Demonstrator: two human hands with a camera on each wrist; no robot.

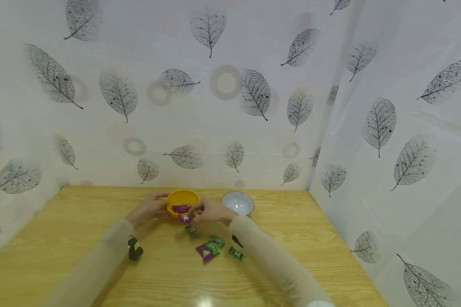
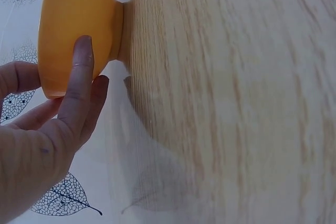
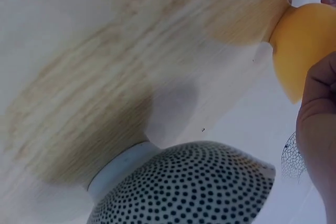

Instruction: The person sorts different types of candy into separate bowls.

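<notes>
At the back of the table stands a yellow bowl [image 1: 182,196] with a purple-wrapped candy [image 1: 181,209] inside. My left hand [image 1: 150,209] holds the bowl from its left side; the left wrist view has its fingers [image 2: 79,85] spread against the outer wall and at the rim. My right hand [image 1: 212,211] pinches another purple candy packet [image 1: 186,218] by the bowl's near rim. In the right wrist view only part of that hand [image 3: 320,114] shows, with its fingertips out of view. A green-wrapped candy [image 1: 192,231] lies just in front of the bowl.
A speckled bowl [image 1: 237,202] stands to the right, near my right wrist. Nearer me lie a purple packet [image 1: 205,253], green candies [image 1: 213,247] and another green candy [image 1: 236,253]. A black strap device [image 1: 135,249] is on my left wrist. A leaf-patterned curtain [image 1: 230,106] hangs behind.
</notes>
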